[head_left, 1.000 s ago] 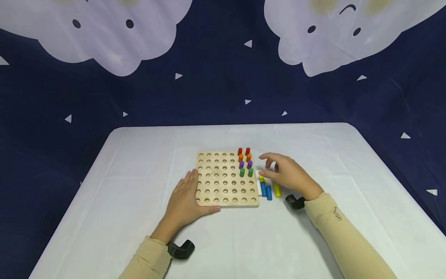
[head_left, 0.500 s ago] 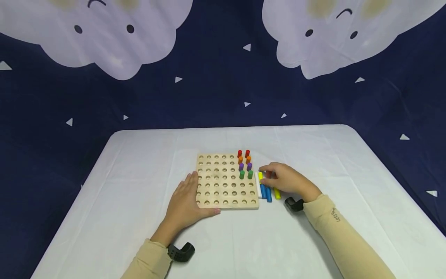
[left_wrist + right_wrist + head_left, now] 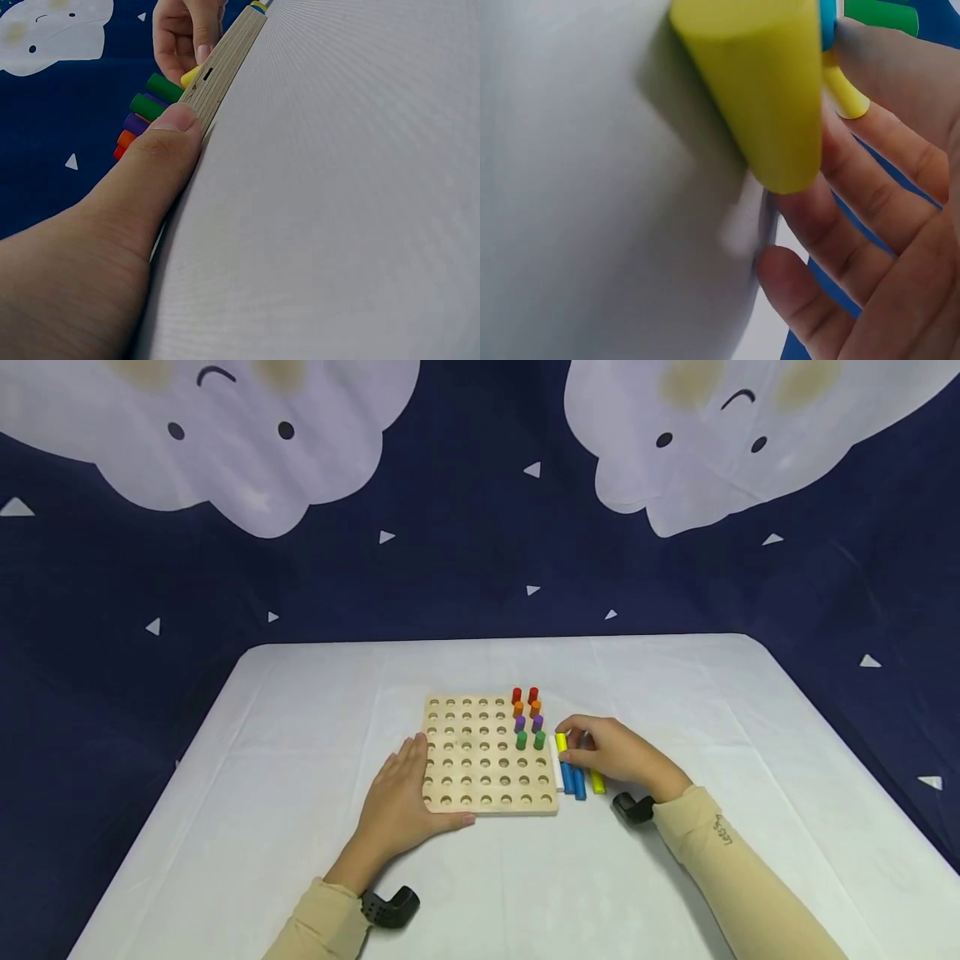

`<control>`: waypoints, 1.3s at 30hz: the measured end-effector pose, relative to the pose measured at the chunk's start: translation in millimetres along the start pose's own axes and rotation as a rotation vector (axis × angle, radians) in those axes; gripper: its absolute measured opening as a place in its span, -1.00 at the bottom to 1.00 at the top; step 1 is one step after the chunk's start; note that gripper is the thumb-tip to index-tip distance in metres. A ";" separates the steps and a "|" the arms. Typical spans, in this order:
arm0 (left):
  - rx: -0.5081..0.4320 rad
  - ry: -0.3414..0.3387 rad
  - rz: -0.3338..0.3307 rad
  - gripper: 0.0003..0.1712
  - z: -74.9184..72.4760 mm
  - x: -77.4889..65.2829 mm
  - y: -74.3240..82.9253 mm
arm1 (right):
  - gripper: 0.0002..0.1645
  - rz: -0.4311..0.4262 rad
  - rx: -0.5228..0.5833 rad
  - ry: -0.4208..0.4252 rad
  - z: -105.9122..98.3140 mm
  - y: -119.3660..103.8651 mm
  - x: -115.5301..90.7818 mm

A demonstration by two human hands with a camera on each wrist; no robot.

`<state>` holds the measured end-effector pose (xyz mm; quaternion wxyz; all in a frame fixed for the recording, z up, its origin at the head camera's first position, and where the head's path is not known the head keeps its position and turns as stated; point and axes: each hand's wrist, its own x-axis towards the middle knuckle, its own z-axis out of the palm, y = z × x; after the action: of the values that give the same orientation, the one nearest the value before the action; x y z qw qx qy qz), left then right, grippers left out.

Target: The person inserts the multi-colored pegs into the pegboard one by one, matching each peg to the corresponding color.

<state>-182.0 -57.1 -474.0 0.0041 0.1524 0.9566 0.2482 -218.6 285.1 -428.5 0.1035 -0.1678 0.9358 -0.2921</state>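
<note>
Hands (image 3: 397, 789) (image 3: 618, 750) work over a white table (image 3: 562, 885) (navy backdrop (image 3: 480, 485)).

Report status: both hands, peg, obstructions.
Left hand against pegboard. Right hand pinches yellow peg. Possible snags close by: white peg, blue pegs.
</note>
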 end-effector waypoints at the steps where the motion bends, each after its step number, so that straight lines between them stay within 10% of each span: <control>1: 0.002 0.000 0.000 0.71 0.1 -0.3 -0.1 | -0.59 -0.004 0.004 0.001 0.2 -0.4 0.1; 27: 0.004 0.004 0.009 0.70 0.9 -0.5 -0.7 | -0.59 -0.098 0.090 0.170 6.2 -36.0 -0.3; 39: 0.000 -0.003 0.005 0.69 0.0 0.5 -0.8 | -0.67 -0.141 -0.040 0.184 19.8 -54.1 -1.1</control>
<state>-182.7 -57.6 -474.4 0.0050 0.1554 0.9562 0.2480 -198.1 233.5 -412.9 -0.0071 -0.2079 0.9329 -0.2940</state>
